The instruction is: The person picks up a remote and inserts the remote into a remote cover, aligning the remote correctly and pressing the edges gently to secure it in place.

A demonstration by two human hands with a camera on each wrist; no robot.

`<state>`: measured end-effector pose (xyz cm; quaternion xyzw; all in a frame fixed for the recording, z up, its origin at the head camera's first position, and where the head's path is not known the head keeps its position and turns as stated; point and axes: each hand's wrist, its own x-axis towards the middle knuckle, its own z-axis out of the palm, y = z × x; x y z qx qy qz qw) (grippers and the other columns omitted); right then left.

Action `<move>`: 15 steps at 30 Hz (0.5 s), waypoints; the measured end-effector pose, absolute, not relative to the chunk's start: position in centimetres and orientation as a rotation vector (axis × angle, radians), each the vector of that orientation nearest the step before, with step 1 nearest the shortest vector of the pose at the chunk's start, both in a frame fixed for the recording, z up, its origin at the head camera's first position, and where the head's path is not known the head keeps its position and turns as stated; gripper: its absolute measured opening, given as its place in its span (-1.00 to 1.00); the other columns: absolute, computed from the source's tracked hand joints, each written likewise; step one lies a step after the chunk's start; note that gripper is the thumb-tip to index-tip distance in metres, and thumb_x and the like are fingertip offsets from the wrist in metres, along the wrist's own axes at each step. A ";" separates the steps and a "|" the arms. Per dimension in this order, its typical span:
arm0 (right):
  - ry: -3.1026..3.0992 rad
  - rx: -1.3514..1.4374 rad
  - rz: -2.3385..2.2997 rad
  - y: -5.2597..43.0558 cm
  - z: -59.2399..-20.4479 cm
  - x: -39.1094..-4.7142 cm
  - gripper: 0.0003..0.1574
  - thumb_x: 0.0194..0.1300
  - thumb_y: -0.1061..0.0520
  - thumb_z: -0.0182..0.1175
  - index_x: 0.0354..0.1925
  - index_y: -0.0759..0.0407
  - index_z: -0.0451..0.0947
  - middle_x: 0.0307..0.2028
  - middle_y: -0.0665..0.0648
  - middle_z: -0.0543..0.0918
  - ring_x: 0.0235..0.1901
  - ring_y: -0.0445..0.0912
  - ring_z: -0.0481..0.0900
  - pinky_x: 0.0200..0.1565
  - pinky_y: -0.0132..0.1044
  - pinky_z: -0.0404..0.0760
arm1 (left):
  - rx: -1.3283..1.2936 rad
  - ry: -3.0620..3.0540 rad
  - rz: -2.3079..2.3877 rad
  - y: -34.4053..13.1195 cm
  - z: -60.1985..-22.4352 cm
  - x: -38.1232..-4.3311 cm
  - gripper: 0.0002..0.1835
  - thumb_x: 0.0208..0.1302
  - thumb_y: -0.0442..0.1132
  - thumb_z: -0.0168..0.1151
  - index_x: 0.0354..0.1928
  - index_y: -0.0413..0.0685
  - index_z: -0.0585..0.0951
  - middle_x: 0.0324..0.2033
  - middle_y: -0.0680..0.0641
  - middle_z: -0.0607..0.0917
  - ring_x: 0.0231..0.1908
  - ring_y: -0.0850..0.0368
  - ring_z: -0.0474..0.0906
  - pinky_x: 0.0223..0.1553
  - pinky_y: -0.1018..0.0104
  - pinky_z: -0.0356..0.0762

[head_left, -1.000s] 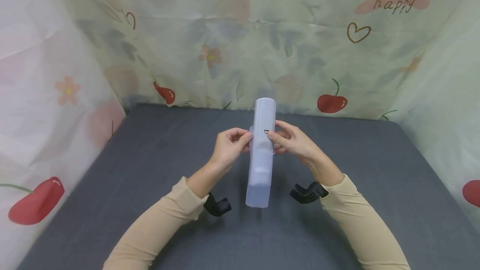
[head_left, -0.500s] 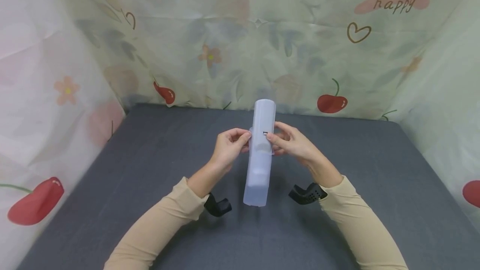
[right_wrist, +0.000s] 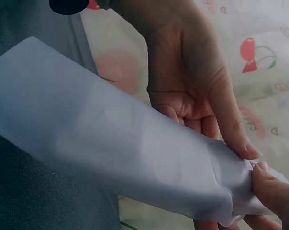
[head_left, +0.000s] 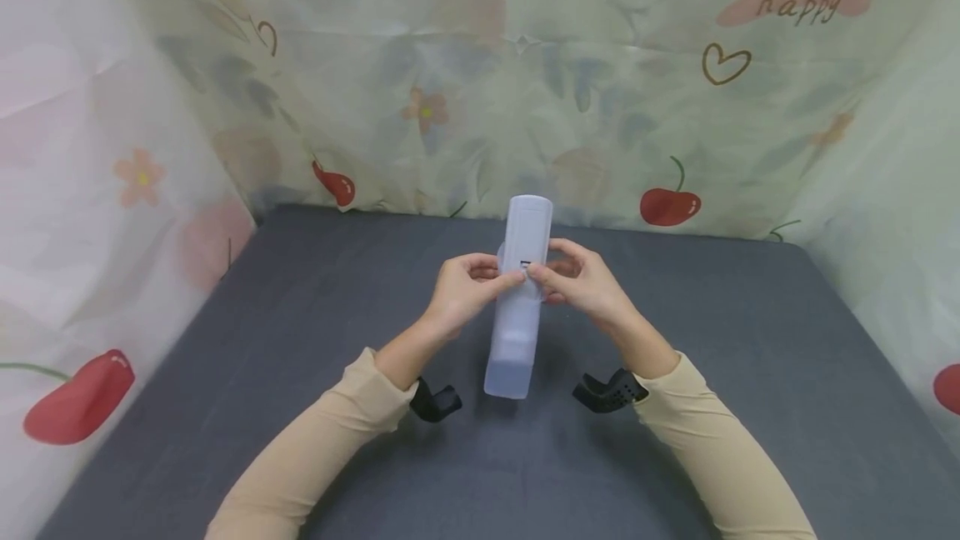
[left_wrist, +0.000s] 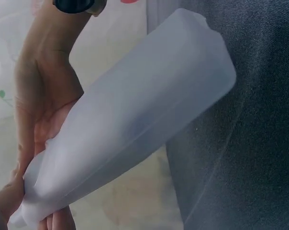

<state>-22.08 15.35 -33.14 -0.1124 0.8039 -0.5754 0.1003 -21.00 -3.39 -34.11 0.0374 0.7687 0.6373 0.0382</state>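
Note:
A long, pale, translucent plastic case (head_left: 516, 332) is held up at a tilt between both hands over the table. Its narrower top part bears a small dark slot (head_left: 525, 263), and its wider lower end points toward the person. My left hand (head_left: 467, 288) grips it from the left, thumb pressed on the front face just under the slot. From the other side my right hand (head_left: 592, 282) grips the case, its thumb tip beside the left thumb. Both thumbs meet near the slot in the right wrist view, where the case (right_wrist: 135, 139) hides part of the fingers.
A dark grey cloth covers the table (head_left: 300, 340). Behind it hangs a patterned curtain (head_left: 465, 65) with cherries and lettering, with more cloth at both sides. Black wrist mounts (head_left: 611, 390) hang below the sleeves.
My left thumb has moved right, from the case's edge onto its front face beside the right thumb. The case's lower end has risen slightly and shifted left.

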 end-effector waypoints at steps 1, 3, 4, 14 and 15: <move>2.378 -0.333 -1.709 15.3 -33.2 -22.0 -0.38 0.30 0.05 0.16 0.27 0.16 0.27 0.01 0.41 0.55 -0.36 -0.18 0.63 -0.18 -0.16 0.66 | 0.107 2.365 1.946 -3.3 -34.2 -21.1 -0.57 0.08 -0.10 0.38 -0.07 -0.24 0.60 -0.16 -0.20 0.70 -0.20 0.07 0.65 -0.21 0.23 0.63; 2.376 -0.330 -1.732 15.3 -33.2 -22.0 -0.35 0.29 0.06 0.17 0.28 0.15 0.25 0.02 0.42 0.55 -0.36 -0.19 0.64 -0.17 -0.14 0.66 | 0.095 2.368 1.934 -3.3 -34.3 -21.1 -0.56 0.07 -0.10 0.38 -0.06 -0.24 0.60 -0.17 -0.20 0.70 -0.22 0.09 0.64 -0.20 0.20 0.63; 2.366 -0.325 -1.752 15.3 -33.2 -21.9 -0.34 0.28 0.06 0.18 0.29 0.15 0.24 0.03 0.42 0.54 -0.34 -0.20 0.64 -0.15 -0.13 0.66 | 0.090 2.364 1.931 -3.3 -34.3 -21.2 -0.57 0.08 -0.11 0.38 -0.07 -0.24 0.60 -0.16 -0.21 0.70 -0.23 0.10 0.64 -0.19 0.20 0.63; 2.372 -0.308 -1.650 16.9 -34.1 -21.4 -0.46 0.29 0.03 0.17 0.11 0.34 0.44 -0.01 0.33 0.61 -0.30 -0.22 0.65 -0.09 -0.20 0.65 | 0.117 2.305 1.959 -3.9 -34.1 -21.2 -0.59 0.17 -0.18 0.30 0.01 -0.29 0.57 -0.10 -0.26 0.68 -0.21 0.14 0.62 -0.26 0.35 0.58; 2.383 -0.317 -1.617 16.9 -34.2 -21.4 -0.47 0.28 0.02 0.18 0.08 0.36 0.46 -0.04 0.31 0.63 -0.31 -0.21 0.65 -0.09 -0.19 0.65 | 0.114 2.302 1.968 -3.9 -34.1 -21.1 -0.59 0.18 -0.18 0.29 0.01 -0.29 0.56 -0.10 -0.26 0.68 -0.20 0.13 0.62 -0.25 0.34 0.59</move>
